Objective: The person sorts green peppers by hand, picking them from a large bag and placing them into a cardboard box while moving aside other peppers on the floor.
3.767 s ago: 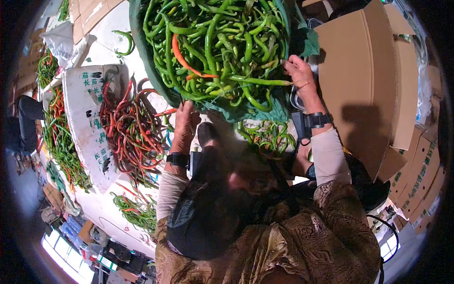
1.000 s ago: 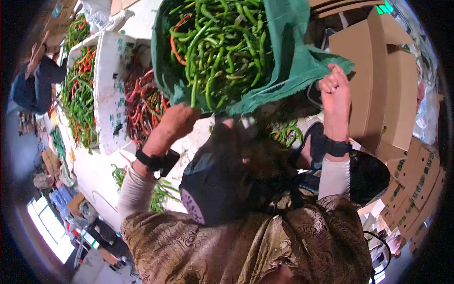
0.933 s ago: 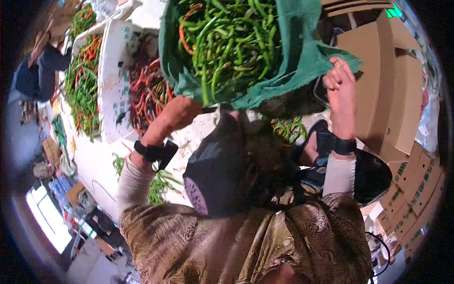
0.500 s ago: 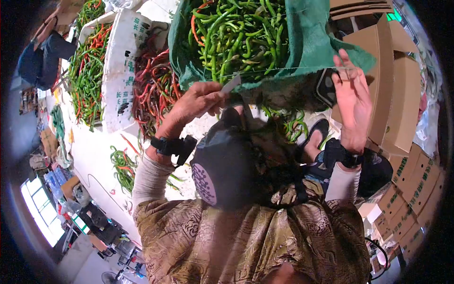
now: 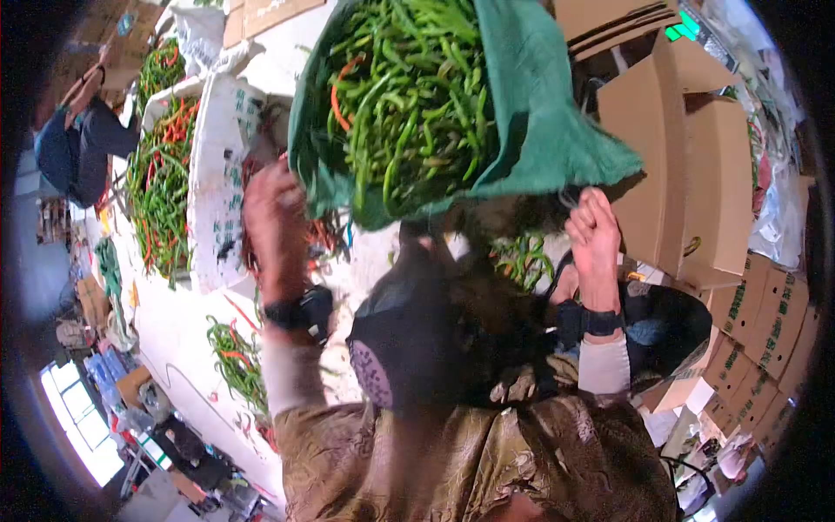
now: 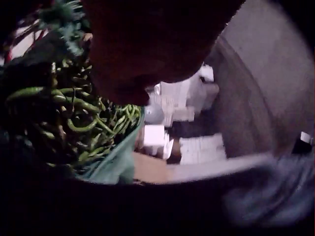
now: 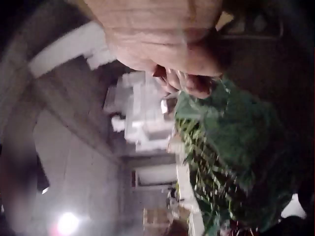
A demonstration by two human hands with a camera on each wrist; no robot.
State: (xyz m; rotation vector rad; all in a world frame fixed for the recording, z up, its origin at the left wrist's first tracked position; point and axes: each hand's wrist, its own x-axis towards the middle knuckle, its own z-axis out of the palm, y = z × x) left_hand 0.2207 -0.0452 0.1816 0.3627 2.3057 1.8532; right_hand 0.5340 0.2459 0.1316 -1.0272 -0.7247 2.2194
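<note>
A green mesh bag (image 5: 535,113) of green chili peppers (image 5: 422,104), with one orange-red chili (image 5: 338,97) among them, fills the top middle of the head view. My left hand (image 5: 274,217) is motion-blurred beside the bag's left edge, over the red chilies. Only a dark shape of that hand (image 6: 147,54) shows in the left wrist view. My right hand (image 5: 596,239) is just below the bag's right corner, its fingers curled. In the right wrist view, its fingertips (image 7: 194,87) are right at the bag's edge, at a thin pale thread (image 7: 224,87).
Left of the bag stand red chilies (image 5: 322,235) and a white printed sack (image 5: 222,165) beside mixed chilies (image 5: 161,191). An opened cardboard box (image 5: 644,148) is at the right, with flattened cartons (image 5: 757,322) below. Another person (image 5: 83,143) sits far left.
A thread was stretched between my hands half a second ago, with a small white piece at my left hand. Since then my left hand has swung left, and my right has lowered, fingers curling.
</note>
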